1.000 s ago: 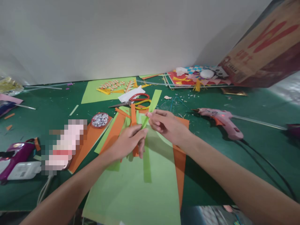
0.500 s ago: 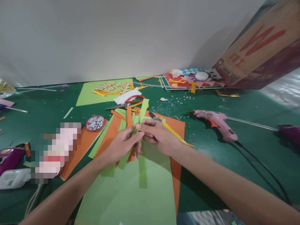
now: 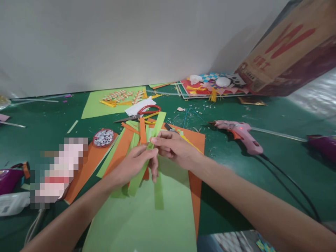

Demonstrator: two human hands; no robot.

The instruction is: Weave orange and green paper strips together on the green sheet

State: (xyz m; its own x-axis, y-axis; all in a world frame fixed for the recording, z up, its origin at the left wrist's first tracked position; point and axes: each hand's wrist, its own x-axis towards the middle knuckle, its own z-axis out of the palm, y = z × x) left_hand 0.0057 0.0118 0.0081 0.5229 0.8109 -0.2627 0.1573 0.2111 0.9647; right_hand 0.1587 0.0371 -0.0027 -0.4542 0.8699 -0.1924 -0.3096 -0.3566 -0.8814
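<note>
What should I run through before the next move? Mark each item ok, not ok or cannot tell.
1. Green strip gripped: ok; the left hand and right hand hold it at the fingertips.
2. Scissors out of both hands: ok; they lie beyond them.
3. Yellow tool clear of the right hand: not ok; in this view the hand partly covers it.
4. Glue gun apart from both hands: ok; it lies to the right.
5. Glue gun cool: cannot tell; its red light shows.

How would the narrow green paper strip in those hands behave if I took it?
The narrow green paper strip is probably very light, looking thin and flat. It seems not wholly limp: its upper end juts straight past the right hand. Pushed endwise, being narrow, it may bend.
</note>
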